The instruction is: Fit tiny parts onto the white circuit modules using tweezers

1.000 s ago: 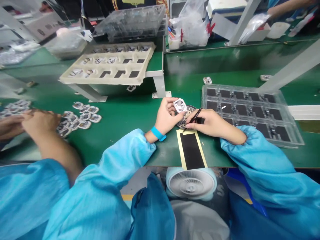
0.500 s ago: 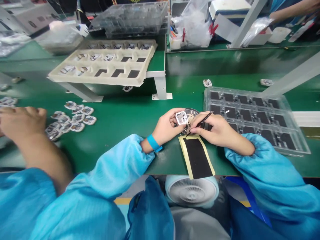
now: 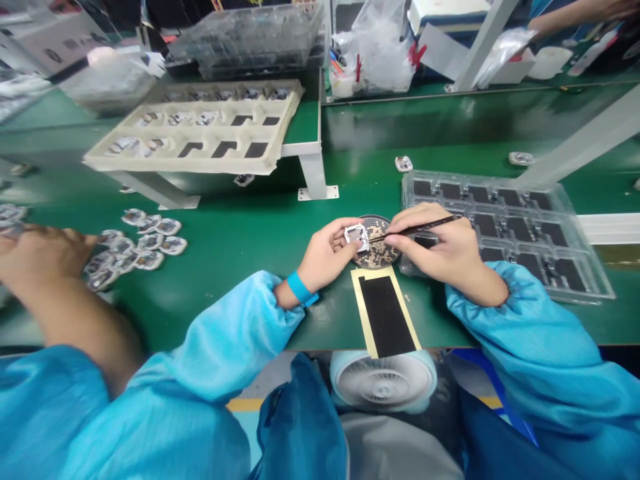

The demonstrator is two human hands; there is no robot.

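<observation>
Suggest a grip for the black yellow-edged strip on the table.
Pinch the black strip at its near short end, from the person's side. It lies flat on the green table, but that end seems to reach just past the table's edge, leaving its underside free. The far end is crowded by the round dish.

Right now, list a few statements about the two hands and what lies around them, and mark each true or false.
1. The left hand holds a small white part by the round dish. True.
2. The right hand grips a screwdriver. False: it holds thin dark tweezers, tips pointing toward the small white part.
3. A blue wristband sits on the left wrist. True.
4. The black strip is rolled up. False: it lies flat on the green bench, just nearer the person than the round dish.
</observation>
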